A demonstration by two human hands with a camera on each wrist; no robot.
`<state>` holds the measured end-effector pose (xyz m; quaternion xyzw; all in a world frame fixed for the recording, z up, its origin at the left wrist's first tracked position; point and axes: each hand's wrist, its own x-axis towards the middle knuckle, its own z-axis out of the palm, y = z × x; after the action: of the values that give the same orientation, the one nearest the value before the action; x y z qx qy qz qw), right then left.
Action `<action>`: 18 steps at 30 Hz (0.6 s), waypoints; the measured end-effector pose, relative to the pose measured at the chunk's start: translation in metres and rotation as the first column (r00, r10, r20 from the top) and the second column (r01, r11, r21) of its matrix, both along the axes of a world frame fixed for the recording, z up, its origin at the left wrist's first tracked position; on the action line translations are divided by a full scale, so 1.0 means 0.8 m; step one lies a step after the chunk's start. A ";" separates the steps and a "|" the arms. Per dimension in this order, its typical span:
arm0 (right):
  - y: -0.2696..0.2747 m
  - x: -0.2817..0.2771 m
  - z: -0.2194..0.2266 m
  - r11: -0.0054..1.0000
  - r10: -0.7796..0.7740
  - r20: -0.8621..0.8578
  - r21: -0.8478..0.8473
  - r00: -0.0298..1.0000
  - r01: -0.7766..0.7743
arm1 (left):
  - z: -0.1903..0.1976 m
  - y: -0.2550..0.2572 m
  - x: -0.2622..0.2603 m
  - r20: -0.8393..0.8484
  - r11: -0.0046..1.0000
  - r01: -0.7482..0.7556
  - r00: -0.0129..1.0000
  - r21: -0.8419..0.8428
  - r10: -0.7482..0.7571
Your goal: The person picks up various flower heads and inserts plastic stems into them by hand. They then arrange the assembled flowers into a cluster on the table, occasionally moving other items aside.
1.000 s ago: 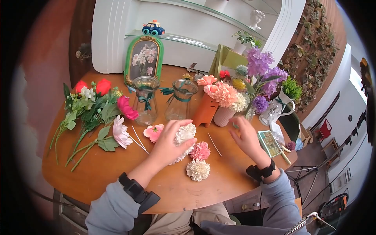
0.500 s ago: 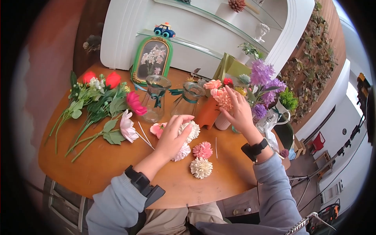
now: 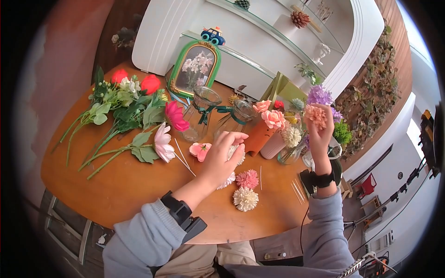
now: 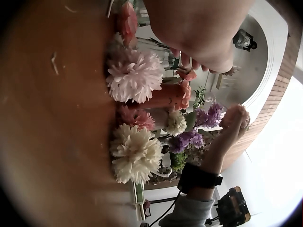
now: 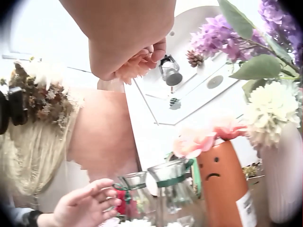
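In the head view the right hand (image 3: 321, 134) is raised at the right, gripping a peach flower head (image 3: 316, 116); the right wrist view shows its petals (image 5: 135, 67) under the curled fingers. The left hand (image 3: 221, 162) hovers over the table with relaxed, slightly bent fingers, partly covering a white flower head (image 3: 238, 155). Beside it lie a pink flower head (image 3: 247, 179) and a cream one (image 3: 245, 199). Behind stand the orange vase (image 3: 260, 135) with coral flowers and a pink ribbed vase (image 3: 273, 146) next to it.
Stemmed flowers (image 3: 121, 109) lie at the table's left. Two glass vases with green ribbons (image 3: 197, 123) stand at the back, before a green-framed picture (image 3: 195, 68). Thin white sticks (image 3: 297, 191) lie at the right, near purple flowers (image 3: 320, 95) and a green plant (image 3: 342, 133).
The right hand has reached to the vase flowers, taken hold of the peach flower head and lifted it up and right. The left hand stays near the white flower head. The head view has shifted.
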<state>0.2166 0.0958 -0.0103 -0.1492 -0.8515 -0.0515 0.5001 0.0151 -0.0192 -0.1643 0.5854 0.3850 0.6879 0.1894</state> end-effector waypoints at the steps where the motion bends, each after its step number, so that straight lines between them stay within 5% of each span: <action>1: -0.014 -0.005 0.000 0.992 0.078 -0.030 -0.097 0.996 -0.081 | 0.002 -0.002 0.003 0.016 1.000 0.007 1.000 0.009 -0.007; 2: -0.028 -0.010 -0.001 0.968 0.152 -0.068 -0.190 0.986 -0.162 | 0.001 0.000 0.006 0.019 0.999 0.019 1.000 0.029 -0.019; 7: -0.084 -0.038 -0.030 0.977 0.168 0.372 -0.186 0.913 -0.104 | -0.007 0.003 0.019 -0.040 0.986 0.104 0.994 0.128 -0.099; 11: -0.103 -0.045 -0.045 0.988 0.063 0.633 -0.149 0.771 0.042 | -0.007 -0.002 0.013 -0.181 0.938 0.299 0.927 -0.174 -0.329; 13: -0.101 -0.045 -0.045 0.986 0.068 0.597 -0.162 0.799 0.037 | 0.004 -0.013 0.009 -0.114 0.848 0.362 0.894 -0.387 -0.433; 16: -0.077 -0.038 -0.041 0.974 0.097 0.441 -0.228 0.892 0.007 | -0.011 -0.001 0.010 -0.218 0.974 0.170 0.955 -0.148 -0.199; 18: -0.062 -0.030 -0.033 0.979 -0.005 0.407 -0.186 0.914 0.088 | -0.013 -0.001 0.009 -0.219 0.979 0.068 0.970 -0.190 -0.110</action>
<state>0.1924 0.0465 -0.0365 -0.2052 -0.9333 -0.0073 0.2946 0.0224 -0.0199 -0.1749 0.6575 0.4384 0.5690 0.2273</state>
